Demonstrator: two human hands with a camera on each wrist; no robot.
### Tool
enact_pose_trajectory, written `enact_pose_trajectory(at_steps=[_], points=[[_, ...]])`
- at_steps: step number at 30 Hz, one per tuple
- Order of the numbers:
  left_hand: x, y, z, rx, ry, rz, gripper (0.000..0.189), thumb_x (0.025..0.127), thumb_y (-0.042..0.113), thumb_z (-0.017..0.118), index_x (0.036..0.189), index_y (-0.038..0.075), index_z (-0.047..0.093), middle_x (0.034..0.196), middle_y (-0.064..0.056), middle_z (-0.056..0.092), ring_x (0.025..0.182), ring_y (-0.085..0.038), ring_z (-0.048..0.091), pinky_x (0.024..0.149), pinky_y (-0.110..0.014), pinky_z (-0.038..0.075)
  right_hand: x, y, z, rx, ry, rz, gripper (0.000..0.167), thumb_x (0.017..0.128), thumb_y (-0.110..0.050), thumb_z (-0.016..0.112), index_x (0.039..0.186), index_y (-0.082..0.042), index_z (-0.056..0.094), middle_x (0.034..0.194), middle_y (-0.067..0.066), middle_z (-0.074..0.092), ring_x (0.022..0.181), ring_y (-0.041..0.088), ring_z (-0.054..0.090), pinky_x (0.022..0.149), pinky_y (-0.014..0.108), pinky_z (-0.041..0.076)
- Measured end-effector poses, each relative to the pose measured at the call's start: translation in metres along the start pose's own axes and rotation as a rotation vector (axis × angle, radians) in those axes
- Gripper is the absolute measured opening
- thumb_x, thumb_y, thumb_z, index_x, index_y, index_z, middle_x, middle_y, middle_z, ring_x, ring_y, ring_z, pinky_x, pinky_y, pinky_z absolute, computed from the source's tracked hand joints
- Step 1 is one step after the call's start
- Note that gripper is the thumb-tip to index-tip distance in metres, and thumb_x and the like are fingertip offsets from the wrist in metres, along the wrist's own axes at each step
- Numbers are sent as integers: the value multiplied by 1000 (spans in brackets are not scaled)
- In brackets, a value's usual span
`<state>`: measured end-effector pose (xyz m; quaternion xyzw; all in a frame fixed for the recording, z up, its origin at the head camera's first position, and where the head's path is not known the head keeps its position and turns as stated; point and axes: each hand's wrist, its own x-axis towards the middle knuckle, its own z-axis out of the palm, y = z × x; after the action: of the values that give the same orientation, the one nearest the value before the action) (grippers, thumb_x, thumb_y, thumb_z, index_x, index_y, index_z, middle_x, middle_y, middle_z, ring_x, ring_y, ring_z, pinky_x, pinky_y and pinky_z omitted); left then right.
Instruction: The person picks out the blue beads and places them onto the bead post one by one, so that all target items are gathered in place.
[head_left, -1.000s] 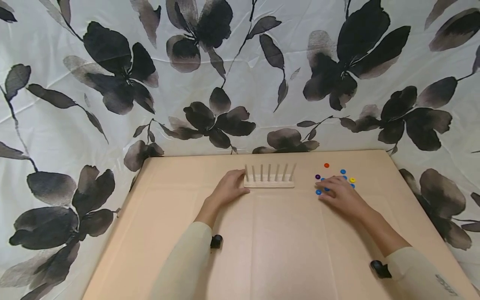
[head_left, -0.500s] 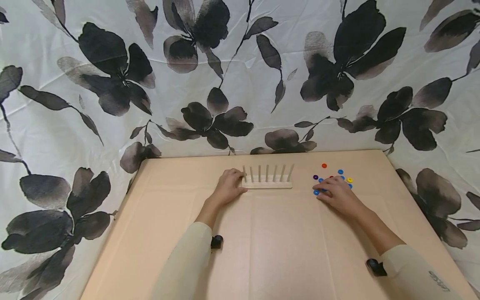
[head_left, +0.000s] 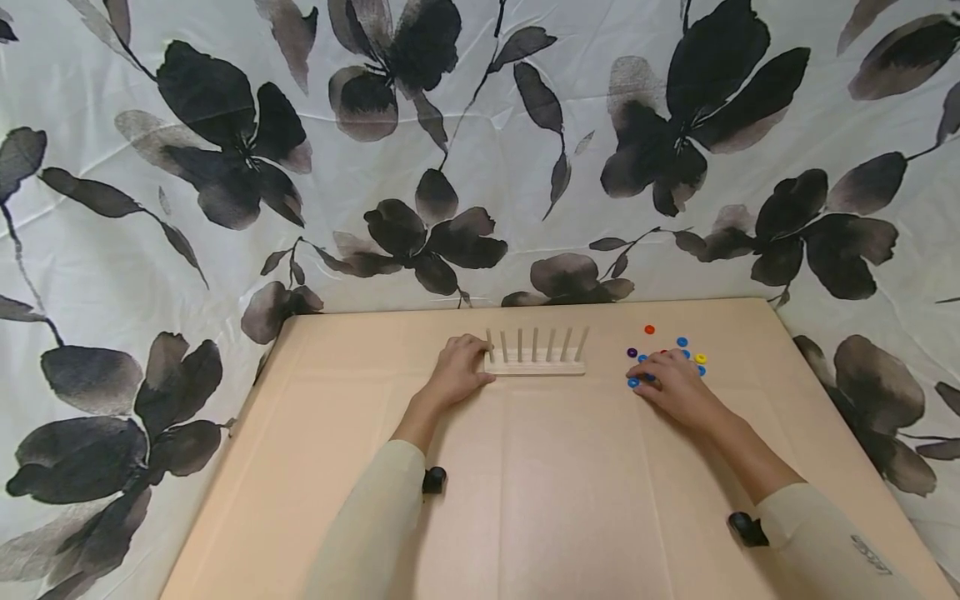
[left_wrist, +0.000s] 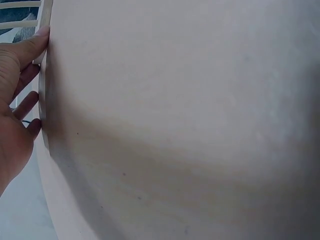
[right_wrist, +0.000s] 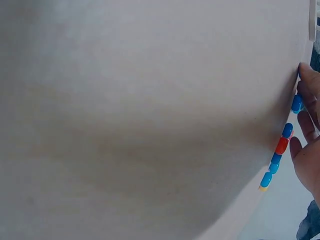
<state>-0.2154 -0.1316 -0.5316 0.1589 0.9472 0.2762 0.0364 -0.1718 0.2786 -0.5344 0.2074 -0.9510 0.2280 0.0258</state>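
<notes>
My left hand (head_left: 456, 371) grips the left end of a pale wooden peg rack (head_left: 534, 367), thumb at its front edge and fingers behind. Several thin upright pegs stand bare in a row along the rack. In the left wrist view the thumb presses the rack's edge (left_wrist: 44, 90). To the right, my right hand (head_left: 678, 387) hovers low over a loose group of small round beads, thumb and fingers apart. A blue bead (head_left: 633, 382) lies right by its thumb and index fingertips. In the right wrist view, blue beads (right_wrist: 297, 103) and a red bead (right_wrist: 282, 145) show beside the fingers. The palm hides some beads.
Around the right hand lie an orange-red bead (head_left: 649, 330), a dark purple bead (head_left: 632, 352), a yellow bead (head_left: 701, 358) and more blue ones. All rest on a light tan table (head_left: 570, 483). A floral cloth (head_left: 480, 150) hangs behind the table's far edge.
The head view has shifted slightly. Both hands stay almost where they were, the left at the peg rack and the right over the beads.
</notes>
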Motion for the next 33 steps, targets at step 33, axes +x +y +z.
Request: enact_pose_trajectory(at_steps=[33], points=[[1,-2,0,-3,-1,-15,52,87,28,85,132,11,66,136,-8,60,135,-30,46,116,-48,37,33,-37,-29,109,102,11,17,90,-12,79,106,-9,77,100,8,75,98,28,51,79,38,39]])
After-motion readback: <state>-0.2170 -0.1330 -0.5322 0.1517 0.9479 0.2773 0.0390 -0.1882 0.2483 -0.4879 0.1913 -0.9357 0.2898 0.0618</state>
